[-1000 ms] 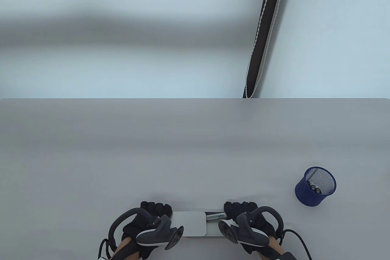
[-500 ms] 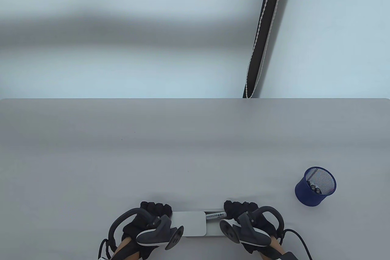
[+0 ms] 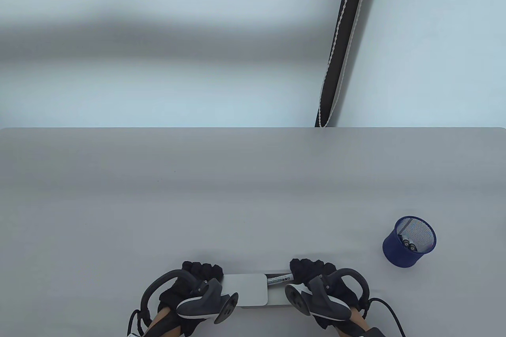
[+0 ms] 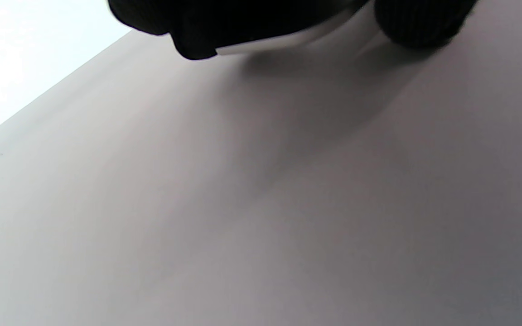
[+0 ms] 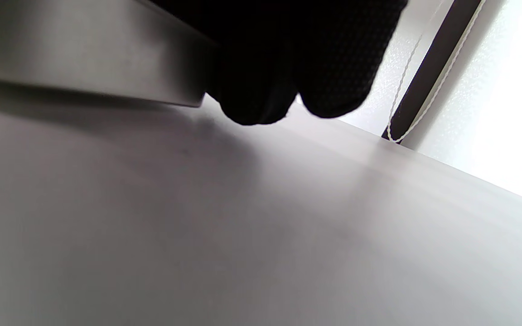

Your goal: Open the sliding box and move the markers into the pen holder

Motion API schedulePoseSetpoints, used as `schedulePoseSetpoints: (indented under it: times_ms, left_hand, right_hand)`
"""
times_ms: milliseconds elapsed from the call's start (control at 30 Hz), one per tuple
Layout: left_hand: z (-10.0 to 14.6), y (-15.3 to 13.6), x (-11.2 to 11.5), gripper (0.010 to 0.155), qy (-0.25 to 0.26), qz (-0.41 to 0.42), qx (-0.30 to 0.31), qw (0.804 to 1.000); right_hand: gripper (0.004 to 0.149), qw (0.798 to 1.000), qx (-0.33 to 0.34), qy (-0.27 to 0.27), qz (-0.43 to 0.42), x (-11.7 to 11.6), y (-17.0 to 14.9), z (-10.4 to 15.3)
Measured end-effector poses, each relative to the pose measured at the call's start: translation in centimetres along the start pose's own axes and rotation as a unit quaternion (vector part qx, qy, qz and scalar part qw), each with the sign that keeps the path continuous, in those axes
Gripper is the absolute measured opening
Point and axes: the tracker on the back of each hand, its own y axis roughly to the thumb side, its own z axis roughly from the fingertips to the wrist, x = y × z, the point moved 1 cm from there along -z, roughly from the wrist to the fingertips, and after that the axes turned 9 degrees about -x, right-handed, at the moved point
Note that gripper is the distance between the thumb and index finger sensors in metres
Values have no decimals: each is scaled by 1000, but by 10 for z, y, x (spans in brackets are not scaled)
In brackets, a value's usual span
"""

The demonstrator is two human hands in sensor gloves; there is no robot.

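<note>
The white sliding box (image 3: pixel 245 288) lies at the table's near edge, partly slid open. In its exposed right part lies a marker (image 3: pixel 278 279) with a grey label. My left hand (image 3: pixel 199 272) grips the box's left end; the box edge (image 4: pixel 265 43) shows between its black fingers (image 4: pixel 188 31). My right hand (image 3: pixel 310 270) grips the right end, its fingers (image 5: pixel 288 68) curled over the box wall (image 5: pixel 84 59). The blue mesh pen holder (image 3: pixel 409 240) stands to the right, apart from both hands, with markers (image 3: pixel 408 243) inside.
The grey table (image 3: pixel 237 194) stretches away from the hands to a far edge. Behind that edge, at the right, a dark strip with a white cord (image 3: pixel 340 44) runs up the pale wall. A black cable (image 3: pixel 389 311) trails from the right tracker.
The right hand has shifted very slightly. The box's opening and the left hand look the same.
</note>
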Motion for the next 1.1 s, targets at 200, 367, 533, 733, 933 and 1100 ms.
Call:
schedulePoseSetpoints:
  times_ms: [200,367,533,733,933,1100]
  left_hand:
    - [0,0,0,84,1,-1,-1,1000]
    - [0,0,0,84,2,-2,-2,1000]
    - [0,0,0,84,3,-3,-2,1000]
    - [0,0,0,84,3,-3,-3,1000]
    - [0,0,0,84,3,-2,-3,1000]
    - [0,0,0,84,3,-3,-3,1000]
  right_hand:
    - [57,1000,-10,-5,-5,1,-3,1]
    - [50,1000,-16,-1,-27,1,-7,0]
    - [48,997,-32,3,-71,1,-14,0]
    - [46,994,-36,9,-103,1,-23,-1]
    - [45,990,-40,15,-135,3,-33,-1]
    - [45,984,-41,24,-173,6,-43,-1]
